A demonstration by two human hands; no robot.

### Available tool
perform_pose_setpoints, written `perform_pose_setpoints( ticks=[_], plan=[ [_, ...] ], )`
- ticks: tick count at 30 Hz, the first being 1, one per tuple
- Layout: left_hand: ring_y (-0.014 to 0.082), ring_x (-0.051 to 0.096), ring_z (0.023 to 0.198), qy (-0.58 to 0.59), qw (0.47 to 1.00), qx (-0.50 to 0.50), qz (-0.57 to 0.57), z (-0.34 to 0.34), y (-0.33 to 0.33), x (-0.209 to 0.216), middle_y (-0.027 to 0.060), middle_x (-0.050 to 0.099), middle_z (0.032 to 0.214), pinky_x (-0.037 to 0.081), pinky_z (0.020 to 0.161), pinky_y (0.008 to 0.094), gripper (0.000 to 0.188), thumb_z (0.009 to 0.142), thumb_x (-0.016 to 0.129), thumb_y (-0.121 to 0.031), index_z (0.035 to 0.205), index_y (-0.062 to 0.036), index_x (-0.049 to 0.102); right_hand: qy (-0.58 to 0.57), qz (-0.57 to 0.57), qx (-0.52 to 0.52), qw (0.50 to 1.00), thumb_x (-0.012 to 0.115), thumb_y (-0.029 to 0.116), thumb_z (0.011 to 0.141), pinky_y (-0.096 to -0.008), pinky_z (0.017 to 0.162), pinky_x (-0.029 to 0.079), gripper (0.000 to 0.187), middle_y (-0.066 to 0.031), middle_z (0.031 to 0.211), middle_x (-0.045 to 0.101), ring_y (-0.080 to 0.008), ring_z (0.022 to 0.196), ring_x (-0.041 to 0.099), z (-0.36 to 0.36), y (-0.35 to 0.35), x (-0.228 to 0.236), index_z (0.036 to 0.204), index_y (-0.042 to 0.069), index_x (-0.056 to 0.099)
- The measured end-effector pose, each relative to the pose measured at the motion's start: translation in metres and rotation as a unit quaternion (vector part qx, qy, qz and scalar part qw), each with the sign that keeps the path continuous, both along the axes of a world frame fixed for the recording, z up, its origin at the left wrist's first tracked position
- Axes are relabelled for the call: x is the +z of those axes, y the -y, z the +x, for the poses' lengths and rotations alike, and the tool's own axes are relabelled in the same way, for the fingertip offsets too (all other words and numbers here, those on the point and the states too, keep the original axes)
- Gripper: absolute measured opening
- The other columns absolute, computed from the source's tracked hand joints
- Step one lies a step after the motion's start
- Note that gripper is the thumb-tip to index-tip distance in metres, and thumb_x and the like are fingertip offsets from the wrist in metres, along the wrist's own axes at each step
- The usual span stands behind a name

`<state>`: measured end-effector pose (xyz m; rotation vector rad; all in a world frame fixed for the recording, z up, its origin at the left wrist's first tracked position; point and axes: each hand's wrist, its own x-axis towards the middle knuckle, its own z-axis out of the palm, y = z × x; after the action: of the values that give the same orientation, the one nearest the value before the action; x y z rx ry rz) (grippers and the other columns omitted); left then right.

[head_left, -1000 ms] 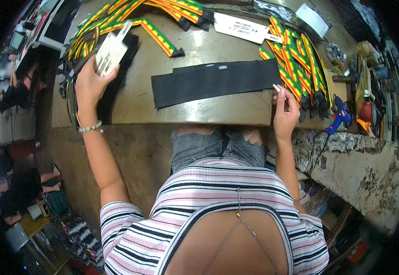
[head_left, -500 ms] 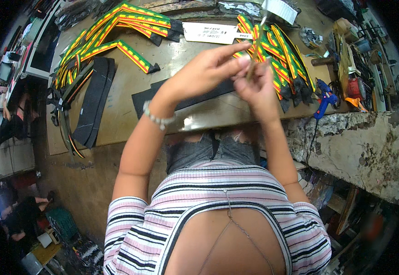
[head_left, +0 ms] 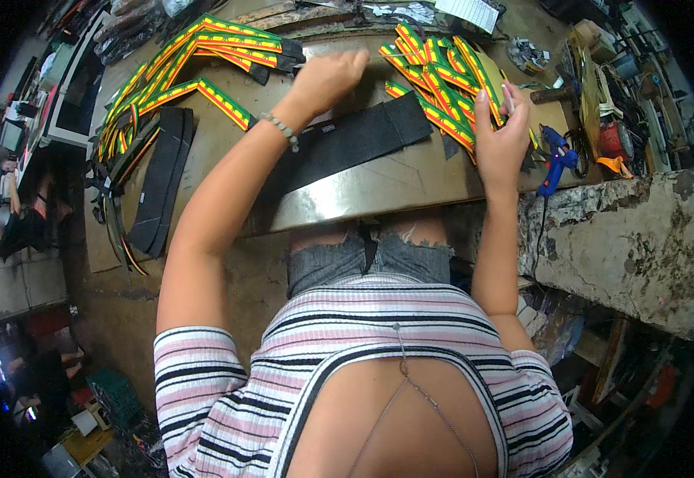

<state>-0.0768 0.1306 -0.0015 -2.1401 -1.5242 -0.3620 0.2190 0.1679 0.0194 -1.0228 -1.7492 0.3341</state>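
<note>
My left hand (head_left: 329, 77) is closed above the far middle of the table, with a thin pale strip (head_left: 387, 55) sticking out to its right; its kind is not clear. On the right, my right hand (head_left: 501, 135) holds nothing visible, thumb and forefinger apart, beside a heap of green, yellow and red patterned straps (head_left: 443, 88) with black ends. Between my hands and nearer to me lie flat black strips (head_left: 355, 143). Another bunch of patterned straps (head_left: 196, 52) spreads over the far left.
Long black pieces (head_left: 164, 179) lie at the table's left. A blue glue gun (head_left: 556, 163) with a cord rests at the right edge, near a hammer-like handle (head_left: 550, 95) and a red spool (head_left: 615, 139). A worn concrete ledge (head_left: 618, 239) adjoins the table's right side.
My hands have come apart: the left moved left and away from me, the right moved right. The white card on the table no longer shows, and the black strips are now uncovered.
</note>
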Motion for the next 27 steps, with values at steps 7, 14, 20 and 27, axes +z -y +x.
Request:
perform_pose_setpoints(
  ticks=[7,14,20,27],
  plan=[
    [0.0189,0.069,0.061,0.465,0.852,-0.042,0.238,0.063,0.082,0.092,0.0094,0.066,0.074,0.054,0.056,0.0324,0.018,0.094,0.068,-0.011,0.097,-0.0024,0.052,0.009,0.018,0.251,0.968,0.087,0.017,0.077,-0.0339,0.089,0.048,0.059,-0.0183,0.142,0.052,-0.0198,0.093,0.055,-0.076,0.072,0.018,0.116,0.0,0.046],
    [0.0069,0.06,0.07,0.822,0.523,0.018,0.224,0.092,0.164,0.067,0.0003,0.061,0.077,0.052,0.062,0.0246,0.015,0.099,0.064,-0.012,0.096,-0.003,0.053,0.029,0.038,0.468,0.883,0.089,0.023,0.067,-0.0451,0.102,0.045,0.064,-0.0202,0.134,0.053,-0.0376,0.123,0.053,-0.115,0.061,0.025,0.12,0.004,0.058],
    [0.0297,0.07,0.084,0.465,0.864,0.193,0.022,0.085,0.233,0.017,0.0142,0.072,0.089,0.056,0.077,0.0386,0.01,0.09,0.07,-0.011,0.09,-0.0012,0.069,0.283,-0.028,0.553,0.783,0.087,0.025,0.071,-0.0439,0.114,0.036,0.07,-0.0166,0.151,0.044,-0.0356,0.135,0.047,-0.108,0.021,0.004,0.129,0.008,0.05],
    [0.0296,0.063,0.101,0.329,0.906,0.267,-0.019,0.072,0.247,-0.011,0.0118,0.064,0.116,0.053,0.086,0.0396,0.029,0.091,0.066,-0.012,0.12,-0.0047,0.066,0.337,-0.115,0.531,0.769,0.085,0.028,0.073,-0.0427,0.115,0.035,0.078,-0.0109,0.148,0.049,-0.0341,0.139,0.042,-0.092,0.007,-0.011,0.137,0.004,0.048]
  ],
)
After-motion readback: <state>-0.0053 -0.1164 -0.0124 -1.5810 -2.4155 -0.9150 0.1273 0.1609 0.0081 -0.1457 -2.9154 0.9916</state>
